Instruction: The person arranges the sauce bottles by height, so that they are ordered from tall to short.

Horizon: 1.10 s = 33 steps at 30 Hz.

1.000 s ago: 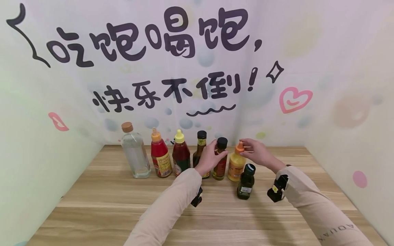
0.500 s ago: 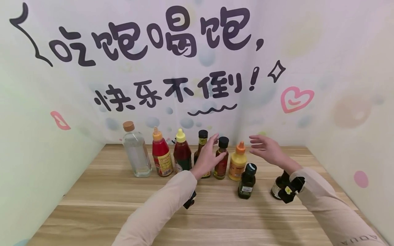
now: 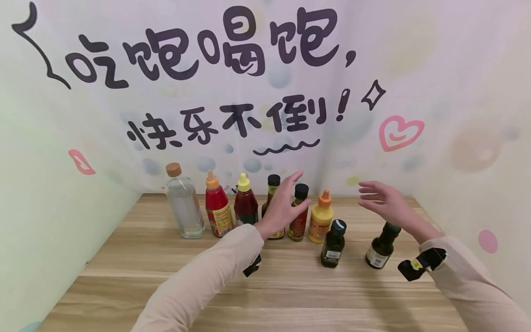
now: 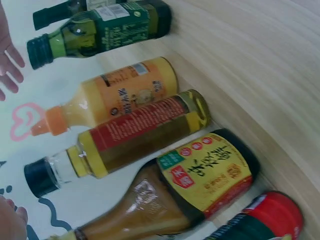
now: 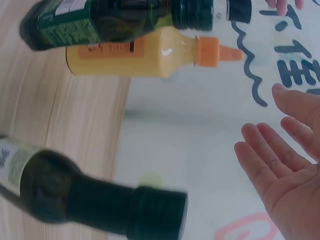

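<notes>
My left hand (image 3: 283,207) is held with spread fingers in front of a brown sauce bottle (image 4: 210,172), beside a slim black-capped oil bottle (image 3: 297,221). It holds nothing, and its fingers overlap the bottle necks in the head view. My right hand (image 3: 386,203) hovers with relaxed fingers at the right, nothing in it. To its left stands a yellow squeeze bottle (image 3: 321,222) with an orange nozzle. Nearer to me is a small dark green bottle (image 3: 333,244). Below the right hand, a dark bottle (image 3: 379,249) with a pale label stands upright on the wooden table (image 3: 290,295).
Left of my left hand, the row continues with a yellow-capped dark red sauce bottle (image 3: 245,205), a red squeeze bottle (image 3: 217,207) and a tall clear bottle (image 3: 184,207). A printed cloth (image 3: 199,92) hangs close behind them. Pale walls flank the table.
My right hand has moved right, away from the yellow squeeze bottle, and the dark bottle at the right has come into view. My left hand's fingers have loosened from around the black-capped oil bottle.
</notes>
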{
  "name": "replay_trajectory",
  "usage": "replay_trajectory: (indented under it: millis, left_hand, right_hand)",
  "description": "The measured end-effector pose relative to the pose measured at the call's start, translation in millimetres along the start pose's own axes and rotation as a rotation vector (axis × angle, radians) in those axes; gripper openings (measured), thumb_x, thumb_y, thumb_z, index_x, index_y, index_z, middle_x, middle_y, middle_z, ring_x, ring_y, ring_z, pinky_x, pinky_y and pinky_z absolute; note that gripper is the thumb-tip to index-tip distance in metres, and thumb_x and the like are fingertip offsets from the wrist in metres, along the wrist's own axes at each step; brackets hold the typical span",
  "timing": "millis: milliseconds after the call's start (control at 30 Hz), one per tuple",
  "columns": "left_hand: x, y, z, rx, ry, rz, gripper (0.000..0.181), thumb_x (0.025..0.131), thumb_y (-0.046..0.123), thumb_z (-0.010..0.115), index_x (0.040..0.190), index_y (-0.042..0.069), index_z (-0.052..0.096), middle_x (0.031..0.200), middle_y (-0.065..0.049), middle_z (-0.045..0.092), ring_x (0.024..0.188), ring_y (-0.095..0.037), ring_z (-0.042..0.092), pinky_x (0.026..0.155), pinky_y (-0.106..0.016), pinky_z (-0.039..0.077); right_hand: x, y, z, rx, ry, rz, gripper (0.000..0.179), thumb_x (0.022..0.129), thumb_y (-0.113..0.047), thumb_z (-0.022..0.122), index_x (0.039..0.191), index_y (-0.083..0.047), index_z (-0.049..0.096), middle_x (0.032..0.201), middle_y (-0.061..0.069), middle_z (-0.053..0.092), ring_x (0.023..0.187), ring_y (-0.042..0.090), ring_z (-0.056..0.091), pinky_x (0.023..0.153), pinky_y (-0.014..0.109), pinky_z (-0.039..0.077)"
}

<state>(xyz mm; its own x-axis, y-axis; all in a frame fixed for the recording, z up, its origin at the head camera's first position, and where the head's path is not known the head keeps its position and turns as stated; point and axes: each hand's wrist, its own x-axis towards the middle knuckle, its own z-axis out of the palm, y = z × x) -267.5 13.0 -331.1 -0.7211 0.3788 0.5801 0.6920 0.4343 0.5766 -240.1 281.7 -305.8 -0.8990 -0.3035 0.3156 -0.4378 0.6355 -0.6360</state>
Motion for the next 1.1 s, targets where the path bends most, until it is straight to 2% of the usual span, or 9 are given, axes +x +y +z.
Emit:
replay_trajectory:
  millis: [200, 367, 467, 567, 667, 867, 1100]
  left_hand:
    - [1.2, 16.8, 2.9, -0.043, -0.036, 0.015, 0.062, 0.082, 0.015, 0.063, 0.134, 0.004, 0.03, 0.135, -0.009, 0.037, 0.124, -0.018, 0.034, 0.1, -0.029, 0.029]
    - [0.1, 23.2, 15.6, -0.057, -0.061, 0.042, 0.064, 0.082, 0.016, 0.064, 0.134, 0.005, 0.029, 0.134, -0.008, 0.039, 0.121, -0.018, 0.038, 0.099, -0.026, 0.031]
    - [-1.0, 25.3, 25.0, -0.102, -0.075, 0.056, 0.065, 0.081, 0.015, 0.065, 0.134, 0.007, 0.029, 0.132, -0.007, 0.041, 0.118, -0.017, 0.04, 0.098, -0.025, 0.031]
    - [-2.8, 27.6, 34.6, -0.136, -0.105, 0.043, 0.065, 0.081, 0.015, 0.065, 0.134, 0.008, 0.03, 0.131, -0.005, 0.042, 0.117, -0.017, 0.042, 0.097, -0.024, 0.032]
    - [-5.4, 28.9, 45.2, -0.17, -0.147, 0.019, 0.064, 0.081, 0.016, 0.065, 0.134, 0.009, 0.031, 0.129, -0.005, 0.044, 0.117, -0.015, 0.042, 0.096, -0.025, 0.033]
    - [-15.8, 27.2, 64.3, -0.205, -0.228, -0.018, 0.064, 0.082, 0.021, 0.063, 0.135, 0.012, 0.028, 0.129, -0.002, 0.044, 0.119, -0.008, 0.038, 0.097, -0.025, 0.033]
    - [-25.8, 20.4, 74.7, -0.221, -0.271, -0.071, 0.066, 0.083, 0.022, 0.063, 0.136, 0.014, 0.025, 0.129, -0.003, 0.045, 0.12, -0.008, 0.038, 0.098, -0.025, 0.032]
  right_hand:
    - [-14.5, 5, -15, -0.096, 0.021, 0.042, 0.05, 0.086, -0.017, 0.058, 0.127, 0.005, 0.04, 0.116, 0.027, 0.05, 0.101, 0.04, 0.052, 0.078, 0.049, 0.045]
    - [-24.5, 16, -20, -0.137, 0.073, 0.023, 0.047, 0.085, -0.018, 0.059, 0.124, 0.004, 0.044, 0.111, 0.024, 0.055, 0.096, 0.035, 0.055, 0.074, 0.038, 0.048]
    - [-30.2, 23, -22, -0.132, 0.103, 0.027, 0.044, 0.084, -0.017, 0.061, 0.121, 0.003, 0.047, 0.108, 0.023, 0.057, 0.092, 0.018, 0.06, 0.07, 0.023, 0.049]
    - [-35.9, 29, -24, -0.122, 0.111, 0.032, 0.044, 0.084, -0.016, 0.061, 0.121, 0.004, 0.047, 0.108, 0.025, 0.056, 0.088, -0.005, 0.054, 0.068, 0.01, 0.044]
    - [-41.5, 35, -25, -0.111, 0.106, 0.042, 0.043, 0.085, -0.016, 0.059, 0.121, 0.005, 0.046, 0.108, 0.027, 0.055, 0.087, -0.015, 0.047, 0.068, 0.006, 0.04]
    - [-53.1, 43, -24, -0.085, 0.103, 0.076, 0.043, 0.086, -0.017, 0.058, 0.121, 0.005, 0.046, 0.111, 0.027, 0.053, 0.089, -0.013, 0.047, 0.068, 0.007, 0.041]
    - [-64.2, 52, -15, -0.077, 0.079, 0.088, 0.043, 0.086, -0.016, 0.058, 0.121, 0.005, 0.047, 0.112, 0.025, 0.053, 0.09, -0.011, 0.049, 0.068, 0.012, 0.044]
